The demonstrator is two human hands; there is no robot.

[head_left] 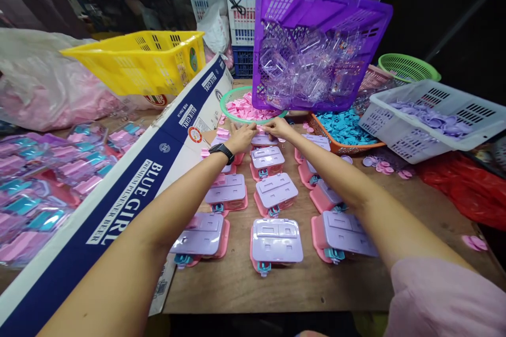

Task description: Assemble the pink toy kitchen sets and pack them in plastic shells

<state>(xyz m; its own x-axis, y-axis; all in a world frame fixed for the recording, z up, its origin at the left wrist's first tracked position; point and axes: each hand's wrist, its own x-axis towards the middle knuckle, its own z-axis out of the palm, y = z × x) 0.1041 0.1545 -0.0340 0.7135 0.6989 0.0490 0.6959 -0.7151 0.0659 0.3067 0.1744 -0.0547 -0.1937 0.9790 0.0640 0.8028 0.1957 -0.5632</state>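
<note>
My left hand (242,138), with a dark watch on the wrist, and my right hand (279,128) meet at the far end of the middle row. Between them is a small pink plastic piece (260,129), over a toy box with a lilac lid (264,140). My right fingers are pinched at this piece. The left fingers are bent and close together; what they grip is hidden. Nearer stand several pink boxes with lilac lids (276,189) and teal clips (264,267), set out in three rows. Loose pink pieces (222,132) lie beside my left hand.
Behind my hands are a green basket of pink pieces (245,108) and a tilted purple crate (322,10). At right stand an orange basket (343,148) of teal parts and a white basket (415,142) of lilac parts. A cardboard wall (158,152) runs along the left.
</note>
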